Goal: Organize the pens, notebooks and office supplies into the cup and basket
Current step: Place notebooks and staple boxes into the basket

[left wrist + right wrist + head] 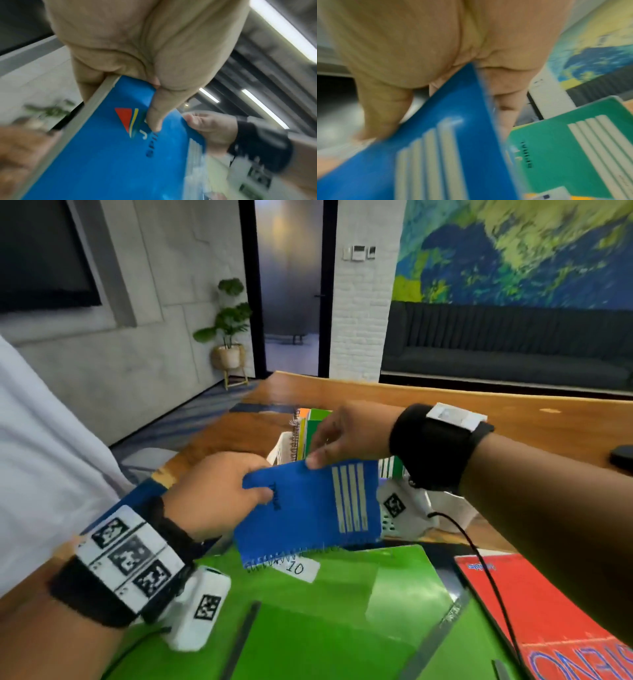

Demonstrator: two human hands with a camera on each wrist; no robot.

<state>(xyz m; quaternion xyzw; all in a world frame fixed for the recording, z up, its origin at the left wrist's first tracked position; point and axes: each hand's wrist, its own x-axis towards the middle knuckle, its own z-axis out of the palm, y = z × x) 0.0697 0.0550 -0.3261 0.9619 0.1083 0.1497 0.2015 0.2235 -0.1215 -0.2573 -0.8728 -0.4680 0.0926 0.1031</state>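
Head view: both hands, left (219, 491) and right (346, 433), pinch the blue notebook (308, 508) before the basket (279, 446)

Upright notebooks (310, 433) fill the white basket's (279, 448) far-left part. Near it, a green folder (342, 604) and a red notebook (555, 611) cover the table (445, 405); the far right lies bare.
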